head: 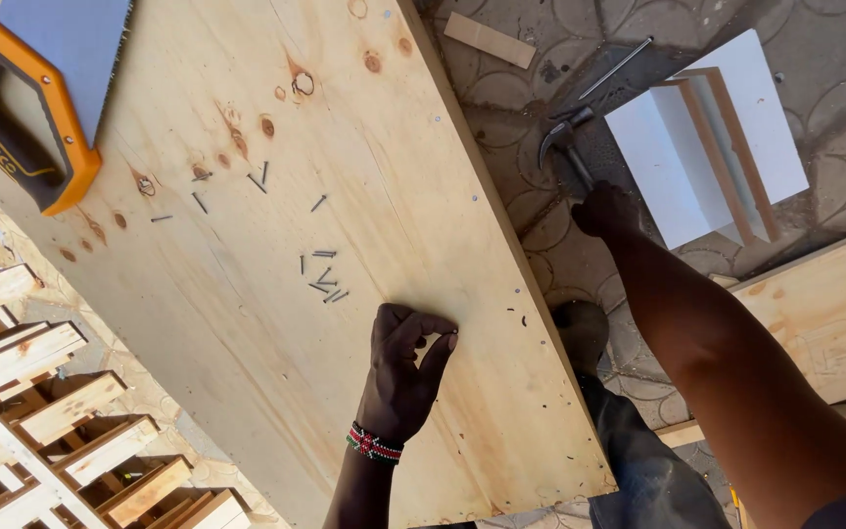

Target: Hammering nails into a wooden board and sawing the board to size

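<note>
On the plywood board, close to its long right edge, your left hand sits with thumb and forefinger pinched together, fingertips pressed down toward the wood; whatever is between them is too small to make out, though it looks like one of the nails. Over the right edge, above the patterned paving, your right hand is clenched around the handle of a claw hammer, head up and away from the board, claw curving to the left. Just up the board from your left hand lies a loose cluster of small nails, with a few more scattered toward the knots higher up. Those nails will likely handle as light, stiff, smooth slivers of steel, quick to roll or slip, so pinch one low on the shank and keep it upright. The hammer reads as top-heavy, its weight all in the steel head, and your grip sits close under that head, which probably gives control rather than swing. The board looks broad, stiff and fairly thin, likely to bounce a little where nothing backs it. At the board's upper left corner rests a handsaw with an orange and black handle. White panel pieces stand on the ground beyond the hammer, and a stack of wooden frames shows past the board's left edge.
</note>
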